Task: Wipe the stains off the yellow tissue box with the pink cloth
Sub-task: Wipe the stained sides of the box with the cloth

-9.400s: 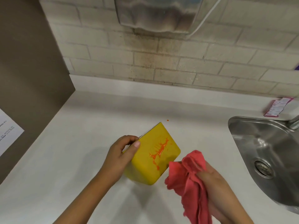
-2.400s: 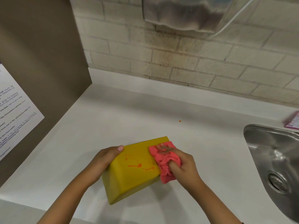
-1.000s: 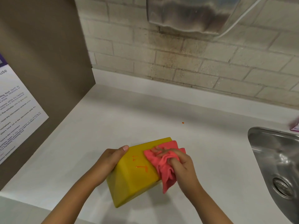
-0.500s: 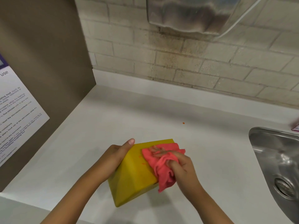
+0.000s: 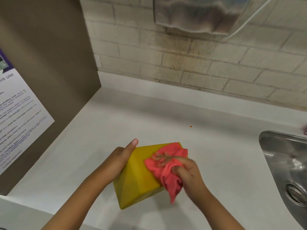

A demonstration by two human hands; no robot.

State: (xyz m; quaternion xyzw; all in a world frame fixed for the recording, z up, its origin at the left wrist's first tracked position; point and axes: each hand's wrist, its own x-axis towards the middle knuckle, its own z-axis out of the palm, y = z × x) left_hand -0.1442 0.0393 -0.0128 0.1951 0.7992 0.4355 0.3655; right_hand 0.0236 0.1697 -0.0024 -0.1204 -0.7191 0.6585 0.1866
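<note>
The yellow tissue box (image 5: 137,176) rests tilted on the white counter (image 5: 149,117) near the front edge. My left hand (image 5: 120,159) grips its left side, thumb raised over the top corner. My right hand (image 5: 184,170) holds the bunched pink cloth (image 5: 163,168) pressed on the box's upper face, toward its right end. A loose tail of cloth hangs down past the box's right edge. The bare yellow surface beside the cloth shows only a very faint orange trace. The part under the cloth is hidden.
A steel sink (image 5: 287,166) lies at the right. One small orange speck (image 5: 190,126) sits on the counter behind the box. A brown panel (image 5: 49,63) with a printed notice (image 5: 15,113) stands at the left. A metal dispenser (image 5: 199,14) hangs on the brick wall.
The orange marks seen on the box's face a second ago are nearly gone. My right hand has rubbed the cloth across the face, and my left hand has turned the box slightly, thumb lifted.
</note>
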